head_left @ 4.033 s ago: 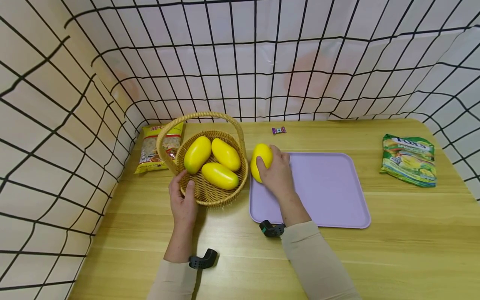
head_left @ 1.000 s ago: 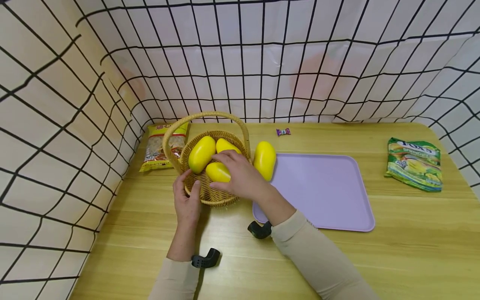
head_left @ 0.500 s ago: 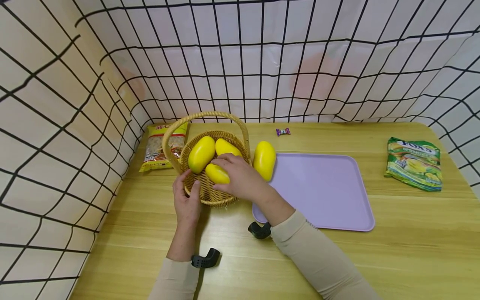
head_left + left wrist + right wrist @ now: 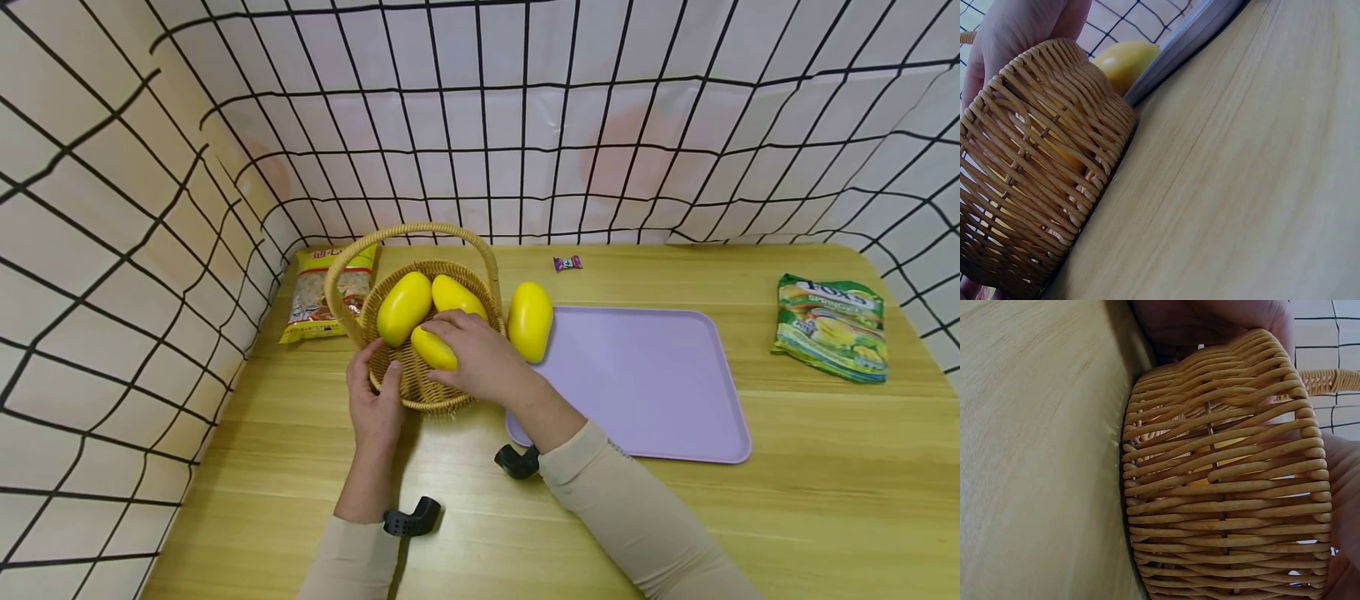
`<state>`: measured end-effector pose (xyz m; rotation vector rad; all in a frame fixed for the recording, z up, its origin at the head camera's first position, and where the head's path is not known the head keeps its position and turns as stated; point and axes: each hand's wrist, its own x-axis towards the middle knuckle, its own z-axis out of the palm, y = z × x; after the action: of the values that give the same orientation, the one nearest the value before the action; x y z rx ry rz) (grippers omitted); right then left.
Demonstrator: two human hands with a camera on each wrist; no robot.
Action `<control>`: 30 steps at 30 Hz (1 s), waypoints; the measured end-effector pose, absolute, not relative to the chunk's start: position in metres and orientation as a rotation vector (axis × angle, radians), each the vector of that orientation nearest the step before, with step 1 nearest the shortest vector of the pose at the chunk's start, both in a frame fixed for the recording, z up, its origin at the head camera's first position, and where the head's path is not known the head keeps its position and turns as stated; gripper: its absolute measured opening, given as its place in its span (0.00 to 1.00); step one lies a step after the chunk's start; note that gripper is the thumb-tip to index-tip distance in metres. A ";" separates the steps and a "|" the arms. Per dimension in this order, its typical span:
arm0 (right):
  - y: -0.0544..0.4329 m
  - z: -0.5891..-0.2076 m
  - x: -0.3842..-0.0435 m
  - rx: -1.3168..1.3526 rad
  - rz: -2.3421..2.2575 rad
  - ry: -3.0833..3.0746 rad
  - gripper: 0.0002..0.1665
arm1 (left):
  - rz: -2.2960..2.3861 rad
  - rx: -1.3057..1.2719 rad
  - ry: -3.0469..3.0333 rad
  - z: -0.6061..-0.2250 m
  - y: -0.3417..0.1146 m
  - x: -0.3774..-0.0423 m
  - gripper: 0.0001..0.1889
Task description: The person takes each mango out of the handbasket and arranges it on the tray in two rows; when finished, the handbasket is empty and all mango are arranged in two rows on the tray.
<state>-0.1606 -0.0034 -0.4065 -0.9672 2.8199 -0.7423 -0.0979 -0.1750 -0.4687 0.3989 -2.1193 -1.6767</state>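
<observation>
A wicker basket (image 4: 411, 385) with an arched handle stands left of centre, holding three yellow mangoes. My left hand (image 4: 377, 408) grips its near-left rim, thumb on the inner side and fingers outside. Inside it, my right hand (image 4: 491, 358) holds the nearest mango (image 4: 433, 347), partly covering it. The other two mangoes, one at the left (image 4: 405, 308) and one at the back (image 4: 456, 296), lie behind it. A further mango (image 4: 529, 322) lies at the far-left corner of a lilac tray (image 4: 645, 383). Both wrist views show mainly the basket's woven side (image 4: 1041, 150).
A yellow snack bag (image 4: 318, 300) lies behind the basket at the left, and a green Fox's candy bag (image 4: 828, 329) at the far right. A small purple wrapped candy (image 4: 567, 263) is near the back edge. Black-gridded white sheeting (image 4: 517, 125) surrounds the wooden table.
My right hand has let go of the mango at the tray's corner, moved left into the basket and taken hold of another mango. My left hand keeps holding the rim.
</observation>
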 end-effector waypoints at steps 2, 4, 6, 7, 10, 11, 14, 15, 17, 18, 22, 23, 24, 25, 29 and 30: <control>-0.004 -0.407 -0.161 -0.967 -0.731 2.824 0.41 | -1.677 0.396 -2.117 -0.469 -0.175 -0.098 0.22; -0.004 -0.407 -0.161 -0.968 -0.718 2.827 0.41 | -1.675 0.388 -2.114 -0.469 -0.175 -0.098 0.22; -0.004 -0.407 -0.160 -0.966 -0.709 2.830 0.41 | -1.672 0.378 -2.111 -0.469 -0.175 -0.098 0.22; -0.004 -0.407 -0.160 -0.966 -0.702 2.831 0.41 | -1.670 0.374 -2.110 -0.469 -0.175 -0.098 0.22; -0.004 -0.407 -0.160 -0.968 -0.695 2.836 0.41 | -1.665 0.372 -2.112 -0.469 -0.175 -0.098 0.22; -0.004 -0.407 -0.160 -0.969 -0.691 2.839 0.40 | -1.663 0.373 -2.113 -0.470 -0.175 -0.098 0.22; -0.004 -0.408 -0.161 -0.980 -0.682 2.847 0.39 | -1.661 0.374 -2.115 -0.470 -0.176 -0.098 0.22; -0.004 -0.408 -0.161 -0.983 -0.681 2.849 0.39 | -1.661 0.374 -2.114 -0.470 -0.175 -0.098 0.22; -0.004 -0.409 -0.161 -0.988 -0.680 2.851 0.38 | -1.661 0.370 -2.110 -0.471 -0.176 -0.098 0.22; -0.004 -0.409 -0.161 -0.992 -0.681 2.852 0.38 | -1.660 0.368 -2.109 -0.471 -0.176 -0.098 0.22; -0.004 -0.409 -0.161 -1.005 -0.675 2.856 0.37 | -1.659 0.368 -2.108 -0.471 -0.176 -0.099 0.22; -0.004 -0.409 -0.161 -1.008 -0.673 2.857 0.36 | -1.659 0.368 -2.109 -0.471 -0.176 -0.099 0.22; -0.004 -0.409 -0.161 -1.009 -0.675 2.858 0.36 | -1.661 0.368 -2.107 -0.471 -0.176 -0.099 0.22; -0.004 -0.409 -0.161 -1.010 -0.676 2.859 0.37 | -1.661 0.368 -2.108 -0.471 -0.176 -0.099 0.22; -0.003 -0.408 -0.159 -0.982 -0.694 2.864 0.39 | -1.669 0.364 -2.100 -0.470 -0.175 -0.099 0.22; -0.003 -0.408 -0.159 -0.969 -0.705 2.865 0.39 | -1.670 0.362 -2.099 -0.470 -0.175 -0.099 0.22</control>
<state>-0.1586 -0.0033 -0.4077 -0.9692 2.8646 -0.7055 -0.0986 -0.1753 -0.4704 0.3621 -2.0991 -1.6696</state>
